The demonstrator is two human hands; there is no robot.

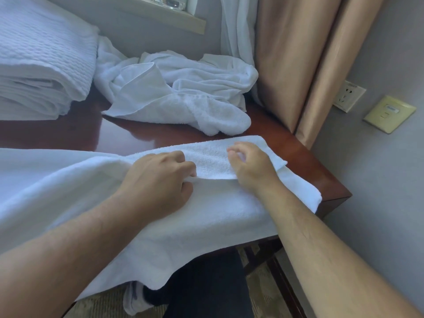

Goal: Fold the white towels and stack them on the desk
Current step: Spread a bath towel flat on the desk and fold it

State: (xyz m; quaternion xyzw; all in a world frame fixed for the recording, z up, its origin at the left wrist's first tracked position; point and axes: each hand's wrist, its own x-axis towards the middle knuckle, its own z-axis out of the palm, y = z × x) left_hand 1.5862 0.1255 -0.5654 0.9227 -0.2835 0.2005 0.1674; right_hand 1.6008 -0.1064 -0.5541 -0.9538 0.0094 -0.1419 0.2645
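While the towel (206, 216) overhangs the desk (298, 143), both hands (160, 177) (250, 166) pinch its fold, fingertips hidden.

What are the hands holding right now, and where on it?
Left hand grips the folded edge of the white towel spread on the desk. Right hand rests curled on it; its grip is unclear.

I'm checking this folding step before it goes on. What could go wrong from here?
1. Much of the towel being folded hangs over the desk's near edge; if the left hand and right hand let go of the fold, its weight may drag it to the floor.
2. The unfolded towel pile lies just behind, so the next fold could snag it.
3. The fold looks uneven at the right corner, so the result may come out crooked.
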